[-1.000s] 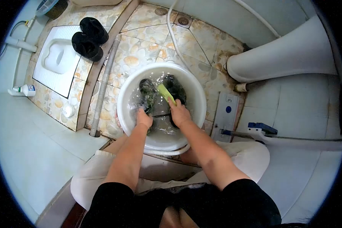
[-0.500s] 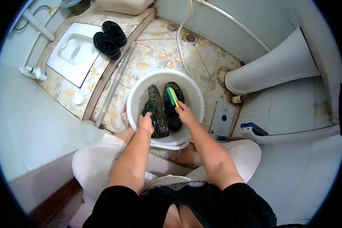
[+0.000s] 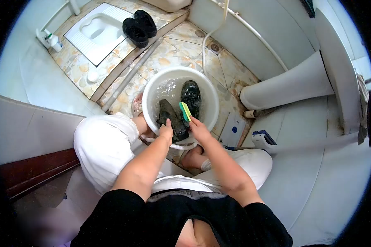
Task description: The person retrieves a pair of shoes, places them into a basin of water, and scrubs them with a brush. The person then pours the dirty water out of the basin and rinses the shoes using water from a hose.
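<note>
Inside round basin (image 3: 212, 103), wet shoes (image 3: 190, 92)

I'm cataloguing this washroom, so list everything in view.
Basin: 1, white, centre
Shoes: 2, dark, in the basin
Brush: 1, yellow-green, over the basin
Ledge: 1, patterned, upper left
Squat toilet: 1, white, set in the ledge
Footwear: 2, black, by the squat toilet
Bottle: 1, white, upper left
Round object: 1, white, on the ledge
Pipe: 1, grey, along the ledge
Hose: 1, white, beyond the basin
Drains: 2, brownish, beside the hose
Pedestal: 1, white, right
Flat panel: 1, whitish, right of the basin
Cleaning tool: 1, blue-white, right
Tub: 1, beige, top edge
Left hand: 1, bare, holding one shoe
Right hand: 1, bare, holding the brush
</note>
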Demonstrator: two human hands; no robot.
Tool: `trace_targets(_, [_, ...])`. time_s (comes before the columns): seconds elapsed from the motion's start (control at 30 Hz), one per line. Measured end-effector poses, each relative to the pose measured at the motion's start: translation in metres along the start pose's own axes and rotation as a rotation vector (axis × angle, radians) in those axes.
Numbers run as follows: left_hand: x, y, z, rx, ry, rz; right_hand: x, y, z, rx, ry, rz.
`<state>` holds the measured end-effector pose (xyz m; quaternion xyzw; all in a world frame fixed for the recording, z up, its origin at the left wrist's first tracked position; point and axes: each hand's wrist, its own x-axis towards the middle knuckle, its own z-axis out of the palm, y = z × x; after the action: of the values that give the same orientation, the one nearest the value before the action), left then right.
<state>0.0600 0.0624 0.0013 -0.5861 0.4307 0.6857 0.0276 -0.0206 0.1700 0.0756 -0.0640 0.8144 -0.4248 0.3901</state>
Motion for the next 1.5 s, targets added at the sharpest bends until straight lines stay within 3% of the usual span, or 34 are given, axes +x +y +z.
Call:
trace_targets(0.03, [0.000,-0.001,-0.003,-0.010,0.004,-0.005,-0.012,-0.011,-0.004,-0.009,-0.008,0.001])
trace_targets(0.1, [-0.001,-0.001,-0.003,-0.050,0.047,-0.026,-0.039,-0.035,-0.016,-0.744,-0.224,-0.269])
trace_targets(0.23, [-0.020,0.009,0.007,0.209,0.148,0.037,-0.045,-0.046,-0.003,-0.996,-0.208,-0.235])
trace_targets(0.4, [-0.024,0.017,0.003,0.372,0.250,0.202,0.025,-0.044,0.029,-1.071,-0.142,-0.280])
trace_targets(0.5, [-0.025,0.017,0.003,0.259,0.228,0.113,0.037,-0.044,0.039,-1.060,-0.039,-0.308])
trace_targets(0.6, [-0.017,0.009,0.002,0.259,0.286,0.090,0.014,-0.044,0.031,-0.866,-0.269,-0.249])
trace_targets(0.73, [-0.024,0.008,0.011,0.244,0.274,0.067,-0.025,-0.042,0.008,-0.908,-0.304,-0.258])
trace_targets(0.8, [-0.025,0.010,0.013,0.331,0.277,0.102,-0.010,-0.036,0.009,-0.961,-0.231,-0.223])
trace_targets(0.93, [-0.024,0.009,0.011,0.302,0.262,0.085,0.077,-0.032,0.052,-0.998,-0.086,-0.367])
trace_targets(0.97, [-0.023,0.009,0.011,0.301,0.279,0.084,0.090,-0.056,0.059,-1.018,-0.152,-0.212])
trace_targets(1.03, [-0.023,0.008,0.007,0.336,0.253,0.100,0.135,-0.059,0.059,-1.153,-0.201,-0.120])
trace_targets(1.17, [-0.012,-0.003,0.016,0.231,0.342,0.102,0.142,-0.067,0.033,-1.039,0.139,-0.138])
trace_targets(1.2, [-0.014,-0.001,0.016,0.224,0.340,0.094,0.137,-0.052,0.031,-1.114,0.040,-0.202])
trace_targets(1.23, [-0.018,0.004,0.015,0.222,0.290,0.062,0.163,-0.007,0.033,-1.222,-0.154,-0.091])
trace_targets(1.3, [-0.015,0.006,0.015,0.212,0.238,0.032,0.124,-0.034,0.021,-1.005,-0.380,-0.198])
trace_targets(1.37, [-0.003,-0.005,0.019,0.086,0.233,0.013,0.096,-0.047,-0.008,-0.569,-0.320,-0.055])
trace_targets(1.43, [-0.009,0.006,0.018,0.074,0.186,-0.021,0.062,-0.040,-0.028,-0.561,-0.410,-0.249])
trace_targets(1.5, [-0.001,-0.005,0.025,0.005,0.283,-0.004,0.010,-0.062,-0.016,-0.802,-0.528,-0.064])
